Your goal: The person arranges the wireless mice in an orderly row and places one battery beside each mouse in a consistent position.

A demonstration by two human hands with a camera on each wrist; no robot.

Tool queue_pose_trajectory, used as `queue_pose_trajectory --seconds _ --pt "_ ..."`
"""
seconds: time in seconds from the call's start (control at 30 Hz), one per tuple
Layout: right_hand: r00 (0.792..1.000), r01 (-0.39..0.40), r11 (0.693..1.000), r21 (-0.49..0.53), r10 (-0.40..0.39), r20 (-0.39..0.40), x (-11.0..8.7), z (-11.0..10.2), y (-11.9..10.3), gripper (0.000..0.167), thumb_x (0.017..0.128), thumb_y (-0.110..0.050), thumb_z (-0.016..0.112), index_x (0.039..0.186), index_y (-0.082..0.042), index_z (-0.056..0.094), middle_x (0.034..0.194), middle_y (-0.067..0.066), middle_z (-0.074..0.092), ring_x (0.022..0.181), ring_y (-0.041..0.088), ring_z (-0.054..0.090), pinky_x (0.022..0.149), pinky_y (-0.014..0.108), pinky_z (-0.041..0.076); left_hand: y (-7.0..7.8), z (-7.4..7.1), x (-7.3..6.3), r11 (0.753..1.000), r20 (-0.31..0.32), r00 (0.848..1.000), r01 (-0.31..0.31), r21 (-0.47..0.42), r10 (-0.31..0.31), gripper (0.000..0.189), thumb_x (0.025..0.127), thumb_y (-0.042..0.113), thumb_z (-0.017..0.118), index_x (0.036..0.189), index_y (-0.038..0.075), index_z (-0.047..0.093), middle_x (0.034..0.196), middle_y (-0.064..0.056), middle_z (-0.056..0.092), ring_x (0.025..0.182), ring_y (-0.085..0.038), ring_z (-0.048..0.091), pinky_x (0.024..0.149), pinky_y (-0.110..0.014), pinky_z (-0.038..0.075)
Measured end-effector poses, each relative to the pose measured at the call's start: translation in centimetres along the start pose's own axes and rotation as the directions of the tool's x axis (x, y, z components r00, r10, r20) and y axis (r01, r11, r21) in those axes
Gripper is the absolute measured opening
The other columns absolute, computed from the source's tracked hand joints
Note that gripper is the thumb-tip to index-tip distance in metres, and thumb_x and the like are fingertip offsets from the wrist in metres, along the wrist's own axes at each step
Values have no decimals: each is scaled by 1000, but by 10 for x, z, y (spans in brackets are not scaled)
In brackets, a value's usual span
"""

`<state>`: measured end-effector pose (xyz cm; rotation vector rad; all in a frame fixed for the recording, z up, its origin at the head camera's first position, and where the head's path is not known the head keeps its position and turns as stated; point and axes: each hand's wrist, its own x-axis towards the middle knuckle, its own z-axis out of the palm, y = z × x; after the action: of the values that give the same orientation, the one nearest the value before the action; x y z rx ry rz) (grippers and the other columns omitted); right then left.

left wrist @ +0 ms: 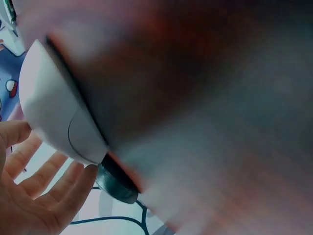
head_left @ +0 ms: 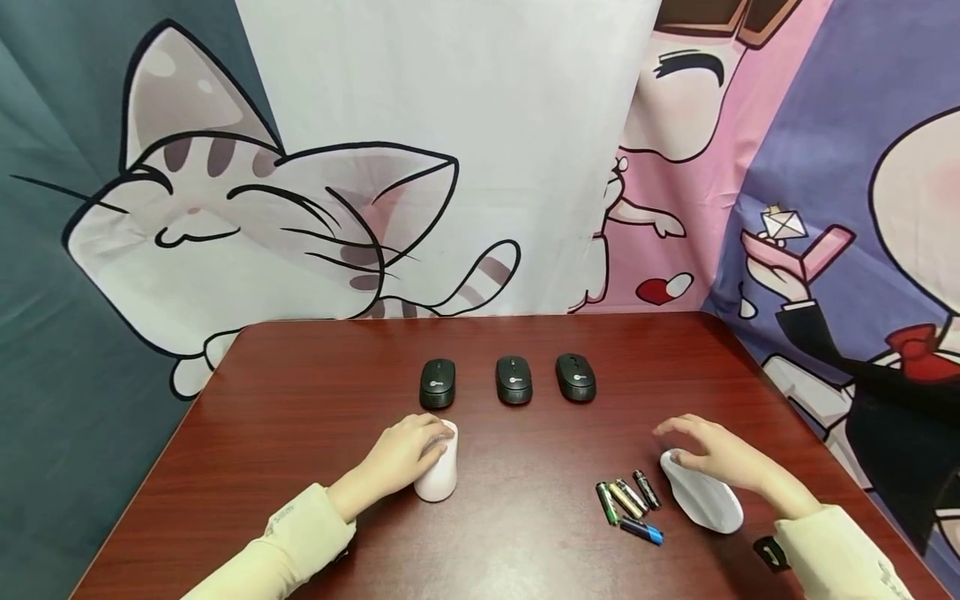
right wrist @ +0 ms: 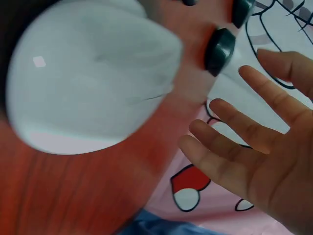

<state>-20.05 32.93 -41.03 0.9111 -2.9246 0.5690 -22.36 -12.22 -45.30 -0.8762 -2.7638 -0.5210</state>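
Note:
A white computer mouse [head_left: 438, 475] stands on the table left of centre. My left hand [head_left: 408, 452] is over its far part, the relaxed fingers right at its upper side. In the left wrist view the fingertips [left wrist: 89, 172] overlap the edge of the white shell [left wrist: 54, 98]. Over on the right, my right hand [head_left: 723, 454] hovers at the far end of a second white mouse [head_left: 705, 497]. Its fingers [right wrist: 244, 125] are spread and loosely straight in the right wrist view, holding nothing, apart from that mouse there.
Three black mice, the left one [head_left: 437, 383], the middle one [head_left: 513, 381] and the right one [head_left: 576, 377], line the back of the brown table [head_left: 315, 375]. Several batteries, one of them blue [head_left: 641, 531], lie left of the right mouse. A printed cloth [head_left: 525, 75] hangs behind.

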Motion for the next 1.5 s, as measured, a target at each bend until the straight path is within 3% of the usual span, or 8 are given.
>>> queue_pose_trajectory --seconds 0.17,0.3,0.5,0.67,0.9,1.13,1.33,1.5 --pt "997 35 998 48 -38 62 -11 7 7 39 75 -14 77 109 -5 61 104 9 61 94 15 55 74 25 47 2 0 -2 1000 12 1000 0 11 0 17 84 17 67 99 12 72 106 -5 66 94 -24 62 72 -42 52" --pt "993 -13 998 54 6 118 -17 11 11 47 69 -13 79 111 -4 60 106 11 59 92 15 55 72 24 47 4 0 -1 1000 25 1000 15 -5 -15 18 83 19 68 99 10 71 106 -6 65 93 -25 62 74 -43 52" --pt "991 -32 998 48 26 133 -18 15 19 48 66 -12 81 109 -5 61 107 13 59 97 13 55 74 22 46 6 0 -1 997 42 997 64 -45 -62 29 78 26 75 100 9 71 105 -9 64 92 -28 61 74 -45 51" --pt "992 -23 999 38 18 126 -22 19 23 50 65 -12 81 110 -4 59 106 15 59 93 12 55 71 21 45 10 2 -1 998 50 997 61 -22 -60 35 72 30 79 101 10 72 108 -10 65 93 -30 62 72 -45 51" --pt "979 -101 994 27 95 178 -22 23 19 55 65 -10 78 114 -3 55 104 18 56 85 19 53 66 26 44 15 2 0 995 63 994 94 -10 -94 34 69 27 79 98 10 73 106 -10 67 90 -30 62 71 -43 52" --pt "975 -162 986 24 157 159 -20 26 19 54 63 -8 76 113 -2 56 100 17 56 80 16 49 62 26 41 14 -1 4 991 76 991 118 -56 -114 35 69 24 80 99 8 72 106 -11 67 88 -31 62 69 -43 51" --pt "986 -144 990 0 143 89 -19 28 18 54 62 -7 76 111 0 57 96 15 57 78 16 49 61 27 40 14 -1 4 991 66 991 123 -57 -120 36 68 24 81 99 7 72 104 -11 66 88 -31 62 70 -43 51" --pt "975 -209 978 -2 208 82 -11 25 10 52 65 -10 75 113 -3 57 97 15 59 80 19 52 62 30 43 15 -2 3 989 72 989 130 -72 -125 36 69 24 80 99 7 70 105 -10 65 90 -31 62 71 -44 51"
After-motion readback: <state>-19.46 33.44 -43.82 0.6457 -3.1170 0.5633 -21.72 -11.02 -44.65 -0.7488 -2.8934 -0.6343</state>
